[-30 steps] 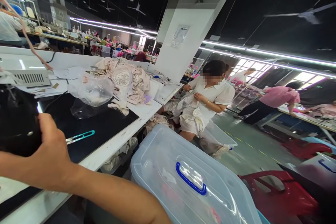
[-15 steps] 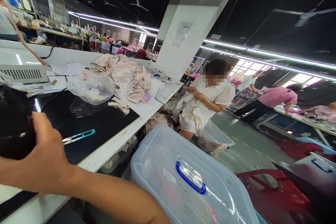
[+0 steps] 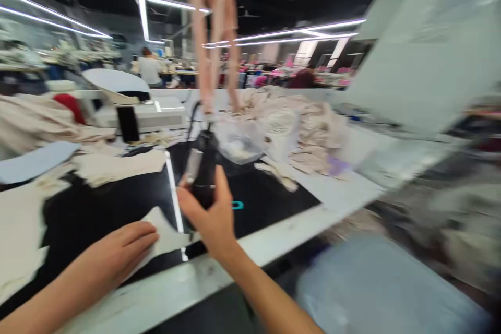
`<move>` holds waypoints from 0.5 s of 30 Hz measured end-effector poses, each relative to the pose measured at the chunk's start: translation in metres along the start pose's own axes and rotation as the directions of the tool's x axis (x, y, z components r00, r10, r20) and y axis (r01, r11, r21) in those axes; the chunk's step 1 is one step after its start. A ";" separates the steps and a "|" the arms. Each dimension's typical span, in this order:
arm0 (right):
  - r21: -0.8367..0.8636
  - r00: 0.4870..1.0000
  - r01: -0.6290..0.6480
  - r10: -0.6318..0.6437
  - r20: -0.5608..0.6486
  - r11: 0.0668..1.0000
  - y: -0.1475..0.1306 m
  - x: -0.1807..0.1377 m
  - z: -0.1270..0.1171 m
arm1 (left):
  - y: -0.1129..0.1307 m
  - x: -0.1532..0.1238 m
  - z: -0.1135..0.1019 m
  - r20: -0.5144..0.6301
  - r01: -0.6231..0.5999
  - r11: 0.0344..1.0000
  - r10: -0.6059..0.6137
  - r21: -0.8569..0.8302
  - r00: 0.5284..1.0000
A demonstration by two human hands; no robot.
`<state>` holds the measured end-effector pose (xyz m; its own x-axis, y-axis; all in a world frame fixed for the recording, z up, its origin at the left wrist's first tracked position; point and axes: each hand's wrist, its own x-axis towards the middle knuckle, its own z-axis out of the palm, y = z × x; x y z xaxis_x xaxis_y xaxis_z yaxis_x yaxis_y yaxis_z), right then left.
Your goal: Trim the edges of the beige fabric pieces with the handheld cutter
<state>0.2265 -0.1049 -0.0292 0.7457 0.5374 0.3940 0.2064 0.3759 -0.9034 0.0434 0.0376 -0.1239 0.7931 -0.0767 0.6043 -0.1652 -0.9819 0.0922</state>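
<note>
Seemingly mid-step, the right hand (image 3: 214, 219) clenched a black tool (image 3: 205, 169) while the left hand (image 3: 113, 253), fingers released, pinned pale fabric (image 3: 166, 234), needing steadiness.

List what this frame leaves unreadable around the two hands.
Head view, all smeared by camera motion.
The black tool in the right hand: fingers hide its lower part, kind unclear.
The teal object: mostly behind the right hand.
The pale cloth piece: near edge under the left hand.
The pinkish strips: cut off by the top edge.
The pale shape at lower right: too blurred to identify.
</note>
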 end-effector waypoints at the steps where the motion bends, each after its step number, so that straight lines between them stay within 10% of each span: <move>1: 0.040 1.000 0.009 -0.009 -0.019 0.999 0.003 0.004 -0.003 | -0.002 0.000 -0.005 0.023 0.007 0.998 -0.008 0.064 1.000; 4: 0.068 0.999 0.038 -0.036 -0.028 0.997 0.018 0.015 -0.007 | -0.002 0.003 -0.010 0.175 0.012 0.992 -0.034 0.123 0.984; 15: 0.133 0.996 0.034 -0.044 0.078 0.990 0.035 0.017 -0.017 | -0.013 0.024 -0.010 0.179 0.134 0.989 -0.143 0.059 0.973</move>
<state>0.2572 -0.0955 -0.0566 0.6838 0.5777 0.4457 0.1450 0.4910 -0.8590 0.0586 0.0503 -0.1025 0.9004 0.0345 0.4336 -0.0223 -0.9919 0.1253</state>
